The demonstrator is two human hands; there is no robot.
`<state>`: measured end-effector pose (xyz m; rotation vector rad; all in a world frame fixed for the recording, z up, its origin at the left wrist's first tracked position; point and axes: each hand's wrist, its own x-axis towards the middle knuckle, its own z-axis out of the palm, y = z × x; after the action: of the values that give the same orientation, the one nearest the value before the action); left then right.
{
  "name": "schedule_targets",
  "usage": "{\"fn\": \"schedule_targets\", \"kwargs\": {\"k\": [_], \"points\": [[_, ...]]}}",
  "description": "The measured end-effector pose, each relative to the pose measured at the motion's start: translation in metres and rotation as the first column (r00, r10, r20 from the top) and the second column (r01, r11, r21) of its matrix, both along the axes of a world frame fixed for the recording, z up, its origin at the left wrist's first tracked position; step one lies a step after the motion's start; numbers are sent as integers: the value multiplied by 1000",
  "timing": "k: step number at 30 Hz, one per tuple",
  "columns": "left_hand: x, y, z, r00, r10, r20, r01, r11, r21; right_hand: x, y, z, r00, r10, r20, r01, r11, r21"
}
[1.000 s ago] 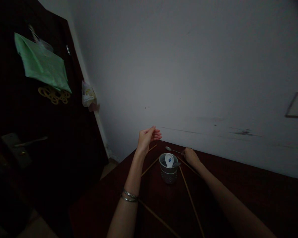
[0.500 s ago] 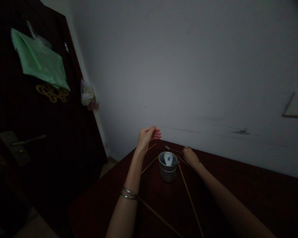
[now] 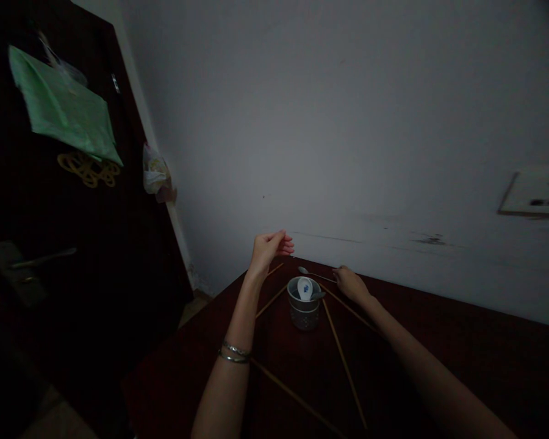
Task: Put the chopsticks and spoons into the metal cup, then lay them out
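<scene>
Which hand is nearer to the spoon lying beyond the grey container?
Right. The right hand is at the handle end of the spoon, though whether it grips is unclear; the left hand is raised, left of the spoon and apart from it.

Grey cup blocks the middle — room above its white spoon — wall behind

Dim, soft light fell brightest mid-way across the flat, pale-grey wall; the tall, dark-brown door lay in near-black shadow.
</scene>
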<state>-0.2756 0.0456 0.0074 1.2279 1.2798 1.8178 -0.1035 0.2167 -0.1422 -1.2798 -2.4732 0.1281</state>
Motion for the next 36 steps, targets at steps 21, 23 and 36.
{"fn": "schedule_targets", "kwargs": {"k": [21,23,36], "points": [[52,-32,16,432,-43,-901,6,999,-44,92,-139,114,814,293,-502,-302,951,66],[56,-33,14,364,-59,-929,27,998,-53,96,-142,114,817,292,-498,-297,952,70],[46,-35,-20,390,-100,-915,23,995,-99,110,-162,129,876,354,-329,-313,934,172]]}}
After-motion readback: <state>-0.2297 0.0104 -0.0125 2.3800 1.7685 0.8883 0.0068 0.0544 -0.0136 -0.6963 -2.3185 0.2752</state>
